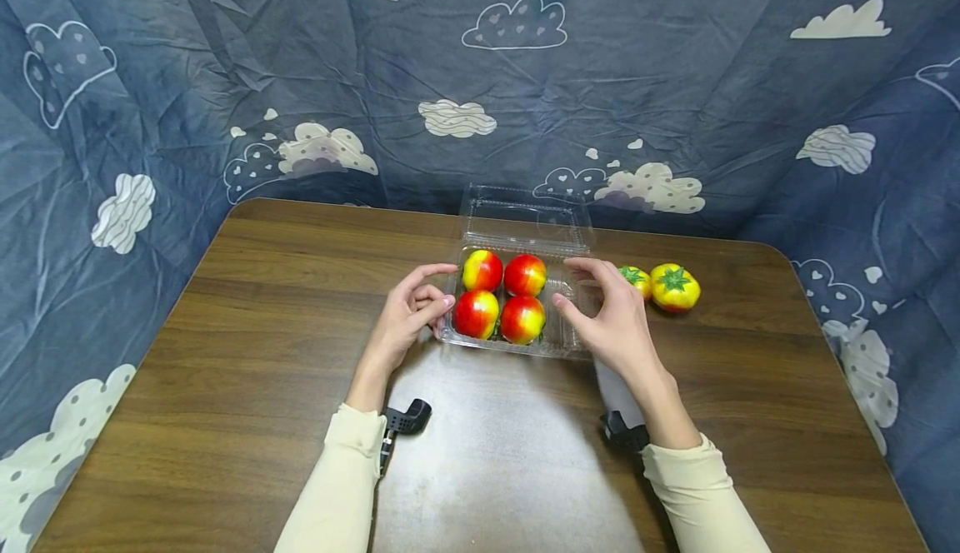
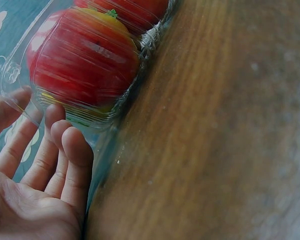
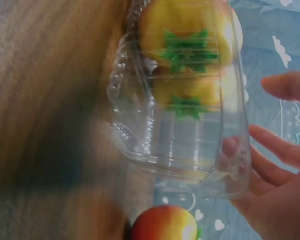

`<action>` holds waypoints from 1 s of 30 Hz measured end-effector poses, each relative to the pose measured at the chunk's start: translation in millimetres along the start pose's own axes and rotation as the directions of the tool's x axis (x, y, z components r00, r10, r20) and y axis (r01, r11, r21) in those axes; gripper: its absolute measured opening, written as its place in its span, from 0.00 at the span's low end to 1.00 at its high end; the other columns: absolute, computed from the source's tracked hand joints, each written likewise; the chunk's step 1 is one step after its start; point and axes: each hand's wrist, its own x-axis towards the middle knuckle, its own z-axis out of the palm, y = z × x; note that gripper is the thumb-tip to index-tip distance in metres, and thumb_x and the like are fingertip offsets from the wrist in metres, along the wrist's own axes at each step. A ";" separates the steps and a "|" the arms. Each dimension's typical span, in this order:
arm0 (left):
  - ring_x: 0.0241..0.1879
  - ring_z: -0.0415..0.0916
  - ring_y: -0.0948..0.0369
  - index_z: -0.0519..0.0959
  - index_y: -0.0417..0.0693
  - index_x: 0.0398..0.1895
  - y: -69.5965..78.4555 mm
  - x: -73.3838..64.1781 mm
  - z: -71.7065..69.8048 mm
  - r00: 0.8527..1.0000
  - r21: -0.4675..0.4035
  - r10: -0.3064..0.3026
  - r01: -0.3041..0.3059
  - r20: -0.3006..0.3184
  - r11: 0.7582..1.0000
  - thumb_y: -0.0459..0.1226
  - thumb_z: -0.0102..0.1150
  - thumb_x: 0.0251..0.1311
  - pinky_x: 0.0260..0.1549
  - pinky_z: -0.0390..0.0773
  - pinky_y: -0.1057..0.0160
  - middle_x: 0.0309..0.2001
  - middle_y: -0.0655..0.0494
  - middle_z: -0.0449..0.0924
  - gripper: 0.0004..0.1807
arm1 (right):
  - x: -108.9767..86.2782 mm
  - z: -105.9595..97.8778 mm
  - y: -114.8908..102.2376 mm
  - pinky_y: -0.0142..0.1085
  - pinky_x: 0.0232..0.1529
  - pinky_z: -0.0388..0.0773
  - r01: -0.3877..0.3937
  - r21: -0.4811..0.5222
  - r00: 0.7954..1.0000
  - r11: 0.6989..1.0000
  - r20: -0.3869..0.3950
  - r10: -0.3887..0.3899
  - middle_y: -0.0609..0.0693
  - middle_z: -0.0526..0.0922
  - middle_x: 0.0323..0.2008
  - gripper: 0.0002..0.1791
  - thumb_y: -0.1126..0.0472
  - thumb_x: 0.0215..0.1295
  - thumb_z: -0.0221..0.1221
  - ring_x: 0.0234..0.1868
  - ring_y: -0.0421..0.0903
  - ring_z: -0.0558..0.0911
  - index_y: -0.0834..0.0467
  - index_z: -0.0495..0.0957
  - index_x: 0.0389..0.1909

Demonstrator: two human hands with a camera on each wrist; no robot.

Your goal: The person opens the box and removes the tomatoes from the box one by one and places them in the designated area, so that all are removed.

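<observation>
A clear plastic clamshell box sits near the table's middle with its lid folded back. Several glossy red-and-yellow tomatoes lie in its left and middle part, while its right end holds none. At the left side my left hand grips the box, thumb on the rim and fingertips against the wall, as the left wrist view shows. My right hand is at the right end, its thumb raised over the box and apart from it. In the right wrist view its fingers touch the outer side wall.
Two more tomatoes with green star-shaped leaves rest on the wooden table, just right of the right hand. Behind the table hangs a blue cloud-patterned cloth. A pale glare covers the table's front middle.
</observation>
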 end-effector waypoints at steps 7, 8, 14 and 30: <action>0.20 0.72 0.61 0.75 0.42 0.69 -0.7 0.6 0.3 1.000 -0.004 0.000 0.000 0.003 1.000 0.25 0.62 0.69 0.18 0.79 0.67 0.28 0.54 0.81 0.25 | -1.2 3.1 -1.2 0.53 0.55 0.86 0.011 0.055 0.995 0.998 0.096 -0.016 0.56 0.86 0.52 0.23 0.57 0.65 0.73 0.53 0.53 0.86 0.60 0.82 0.58; 0.20 0.72 0.61 0.75 0.42 0.69 -1.0 0.8 0.2 1.000 -0.005 0.000 0.000 0.004 1.000 0.25 0.62 0.69 0.18 0.79 0.67 0.28 0.54 0.81 0.25 | -1.4 3.3 -1.7 0.53 0.55 0.86 0.011 0.063 0.994 0.998 0.110 -0.018 0.55 0.87 0.51 0.22 0.57 0.65 0.73 0.52 0.53 0.86 0.60 0.82 0.57; 0.20 0.72 0.61 0.75 0.41 0.69 -1.5 1.7 -0.3 1.000 -0.003 0.005 -0.005 0.003 1.000 0.25 0.62 0.69 0.18 0.79 0.68 0.28 0.54 0.80 0.25 | -2.8 6.5 -3.6 0.50 0.57 0.86 0.011 0.089 0.978 0.996 0.209 -0.030 0.51 0.89 0.49 0.19 0.54 0.65 0.74 0.50 0.51 0.89 0.57 0.82 0.53; 0.20 0.72 0.61 0.75 0.39 0.68 -2.7 1.4 -1.7 1.000 -0.001 0.008 -0.008 0.000 1.000 0.26 0.63 0.69 0.18 0.79 0.67 0.28 0.53 0.80 0.25 | -6.6 15.6 -5.8 0.50 0.56 0.87 -0.025 0.027 0.929 0.999 0.369 0.013 0.54 0.87 0.56 0.33 0.45 0.60 0.76 0.52 0.52 0.90 0.54 0.76 0.60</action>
